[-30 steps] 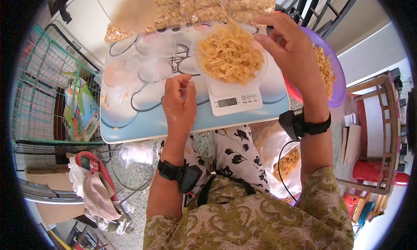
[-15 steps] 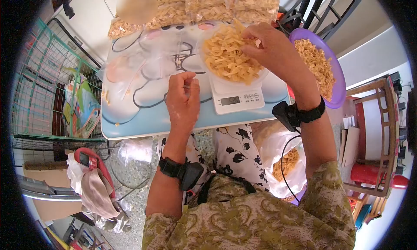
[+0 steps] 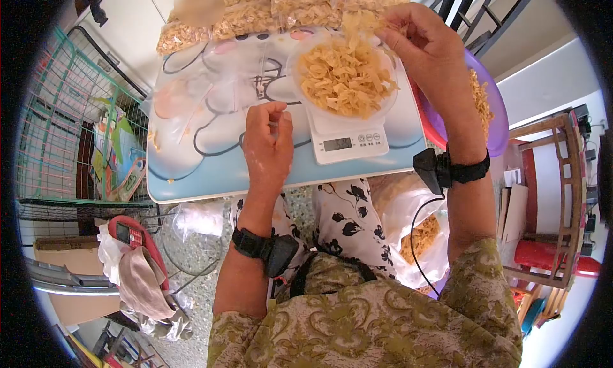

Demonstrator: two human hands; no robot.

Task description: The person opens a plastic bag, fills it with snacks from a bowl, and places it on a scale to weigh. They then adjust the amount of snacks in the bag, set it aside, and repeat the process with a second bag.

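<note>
Scale [image 3: 348,141] sits on cartoon-printed table [image 3: 191,170] beside wire rack [image 3: 48,122].

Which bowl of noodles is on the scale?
The clear bowl, heaped with noodles, on the white scale; the purple bowl sits off to the right, partly behind the right hand.

I cannot read scale display [image 3: 337,144] digits; right hand [image 3: 424,45] hides part of purple bowl [image 3: 497,122]; bags [image 3: 306,4] cut by top edge.

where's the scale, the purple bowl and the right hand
scale [image 3: 348,152], head view, white front panel
purple bowl [image 3: 500,112], head view, outer right rim
right hand [image 3: 426,45], head view, back of hand
</note>
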